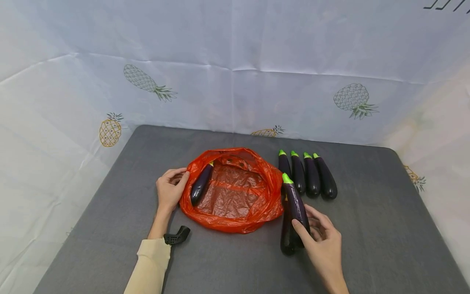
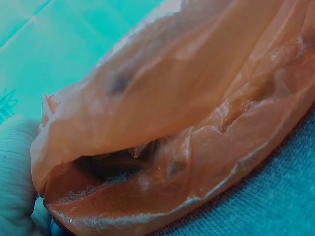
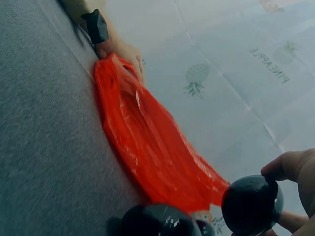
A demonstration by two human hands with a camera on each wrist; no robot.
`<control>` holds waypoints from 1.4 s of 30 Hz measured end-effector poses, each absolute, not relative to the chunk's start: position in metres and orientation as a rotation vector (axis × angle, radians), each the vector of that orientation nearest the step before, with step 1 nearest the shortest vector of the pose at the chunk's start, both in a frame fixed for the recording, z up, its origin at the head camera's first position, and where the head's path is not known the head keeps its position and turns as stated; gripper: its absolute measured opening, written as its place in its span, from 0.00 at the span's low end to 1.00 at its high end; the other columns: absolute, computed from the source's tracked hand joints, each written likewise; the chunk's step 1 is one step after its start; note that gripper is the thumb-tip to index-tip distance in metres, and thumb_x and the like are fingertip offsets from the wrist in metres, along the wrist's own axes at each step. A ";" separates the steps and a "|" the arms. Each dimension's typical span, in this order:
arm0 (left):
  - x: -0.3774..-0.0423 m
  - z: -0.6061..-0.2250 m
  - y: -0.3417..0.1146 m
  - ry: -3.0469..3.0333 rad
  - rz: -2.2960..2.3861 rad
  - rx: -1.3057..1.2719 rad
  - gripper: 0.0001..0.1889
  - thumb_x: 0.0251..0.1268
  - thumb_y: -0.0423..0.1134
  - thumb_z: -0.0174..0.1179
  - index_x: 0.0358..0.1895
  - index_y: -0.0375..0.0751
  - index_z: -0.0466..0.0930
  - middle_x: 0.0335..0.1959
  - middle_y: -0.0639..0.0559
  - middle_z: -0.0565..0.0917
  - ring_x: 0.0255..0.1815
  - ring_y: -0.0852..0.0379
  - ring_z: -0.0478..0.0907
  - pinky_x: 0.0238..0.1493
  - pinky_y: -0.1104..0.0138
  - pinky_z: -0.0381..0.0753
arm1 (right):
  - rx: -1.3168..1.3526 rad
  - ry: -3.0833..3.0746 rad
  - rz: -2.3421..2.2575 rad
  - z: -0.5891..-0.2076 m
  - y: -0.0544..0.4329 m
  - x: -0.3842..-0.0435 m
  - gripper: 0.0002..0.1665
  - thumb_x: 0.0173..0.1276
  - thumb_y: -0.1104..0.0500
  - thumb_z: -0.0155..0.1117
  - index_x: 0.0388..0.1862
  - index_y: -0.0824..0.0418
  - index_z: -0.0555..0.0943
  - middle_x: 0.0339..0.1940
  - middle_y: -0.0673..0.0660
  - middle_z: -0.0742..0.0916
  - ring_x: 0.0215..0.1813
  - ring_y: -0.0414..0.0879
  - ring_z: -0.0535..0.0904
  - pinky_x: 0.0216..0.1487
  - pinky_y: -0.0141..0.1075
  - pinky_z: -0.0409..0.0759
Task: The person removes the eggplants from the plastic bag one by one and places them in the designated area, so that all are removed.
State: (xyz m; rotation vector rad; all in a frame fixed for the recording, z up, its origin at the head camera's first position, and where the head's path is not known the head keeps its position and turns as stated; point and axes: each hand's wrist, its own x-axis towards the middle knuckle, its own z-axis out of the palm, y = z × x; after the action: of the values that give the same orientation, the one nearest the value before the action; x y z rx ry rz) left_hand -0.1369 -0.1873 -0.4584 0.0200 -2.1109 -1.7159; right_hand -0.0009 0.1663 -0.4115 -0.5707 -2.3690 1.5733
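Note:
A red plastic bag (image 1: 235,224) lies with its mouth spread wide on the table, one eggplant (image 1: 201,185) inside at its left. My left hand (image 1: 171,188) pinches the bag's left rim between thumb and fingers. In the left wrist view that hand (image 2: 17,172) shows at the edge beside the bag (image 2: 162,113). To the right of the bag, my right hand (image 1: 323,237) grips an eggplant (image 1: 295,202), its green stem end pointing away. Another eggplant (image 1: 287,241) lies under the held one, partly hidden. The right wrist view shows the held eggplant's round end (image 3: 251,204) above the table.
Several eggplants (image 1: 312,177) lie in a row behind the held one, green stems away from me. The grey table (image 1: 374,228) meets a pale pineapple-print cloth (image 1: 235,98) at the back and sides. A black band (image 1: 177,236) sits on the left wrist.

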 end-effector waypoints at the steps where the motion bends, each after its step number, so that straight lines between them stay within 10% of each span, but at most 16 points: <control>1: -0.137 -0.459 -0.187 -2.110 -1.715 0.019 0.09 0.64 0.25 0.66 0.44 0.19 0.86 0.39 0.26 0.83 0.33 0.72 0.81 0.39 0.83 0.81 | -0.589 -2.370 1.564 -0.413 0.168 0.001 0.27 0.63 0.61 0.77 0.62 0.54 0.83 0.46 0.45 0.82 0.41 0.36 0.79 0.37 0.22 0.80; 22: -0.137 -0.457 -0.186 -2.105 -1.719 0.012 0.09 0.64 0.24 0.66 0.44 0.19 0.86 0.38 0.25 0.83 0.33 0.72 0.81 0.39 0.83 0.82 | -0.828 -2.411 1.441 -0.446 0.205 0.023 0.29 0.62 0.59 0.78 0.63 0.57 0.82 0.39 0.39 0.80 0.33 0.30 0.79 0.30 0.22 0.78; 42: -0.136 -0.456 -0.187 -2.113 -1.732 0.027 0.09 0.64 0.24 0.66 0.44 0.19 0.86 0.38 0.25 0.83 0.33 0.71 0.81 0.39 0.82 0.82 | -0.846 -2.643 1.142 -0.457 0.204 0.020 0.34 0.61 0.46 0.79 0.62 0.59 0.82 0.45 0.61 0.84 0.27 0.32 0.73 0.27 0.24 0.73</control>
State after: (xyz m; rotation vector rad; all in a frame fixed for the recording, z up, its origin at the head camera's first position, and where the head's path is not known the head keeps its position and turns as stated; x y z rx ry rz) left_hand -0.1357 -0.1869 -0.4557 0.0275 -2.1133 -1.7322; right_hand 0.0203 0.2038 -0.4573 -0.8458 -2.6433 1.1416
